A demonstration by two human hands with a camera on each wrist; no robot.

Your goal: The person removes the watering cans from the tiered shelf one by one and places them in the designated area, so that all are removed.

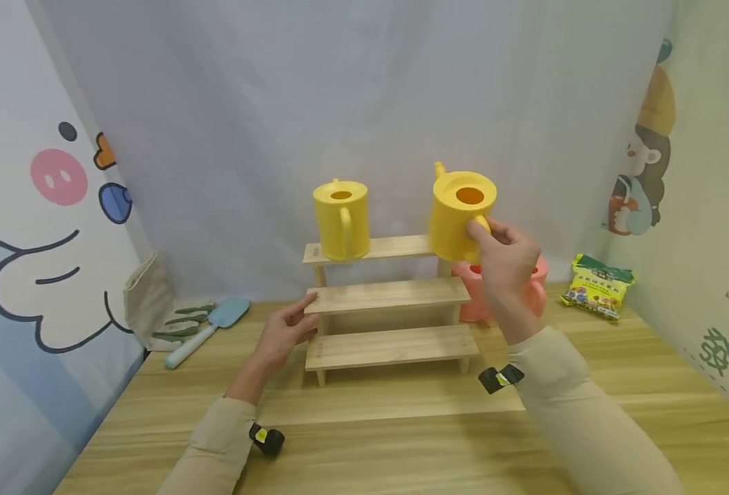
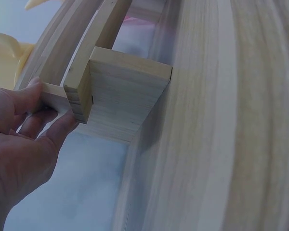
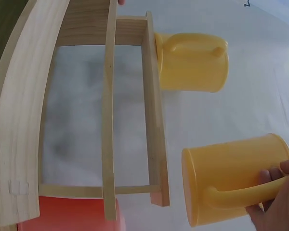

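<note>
My right hand (image 1: 508, 258) grips the handle of a yellow watering can (image 1: 453, 216), upright over the right end of the stand's top step. In the right wrist view a gap shows between the can's base (image 3: 189, 187) and the top board. A second yellow watering can (image 1: 333, 227) stands on the left part of that step, handle facing me. My left hand (image 1: 284, 331) pinches the left end of the middle step of the three-step wooden stand (image 1: 389, 295). The left wrist view shows the thumb and fingers (image 2: 62, 126) around the board's end.
Pink watering cans (image 1: 472, 302) stand on the table right of the stand, partly hidden by my right hand and arm. A green and yellow packet (image 1: 599, 287) lies farther right. At the left are a light blue trowel (image 1: 228, 313), dark green-tipped gloves (image 1: 185, 323) and a beige cloth bag (image 1: 148, 299).
</note>
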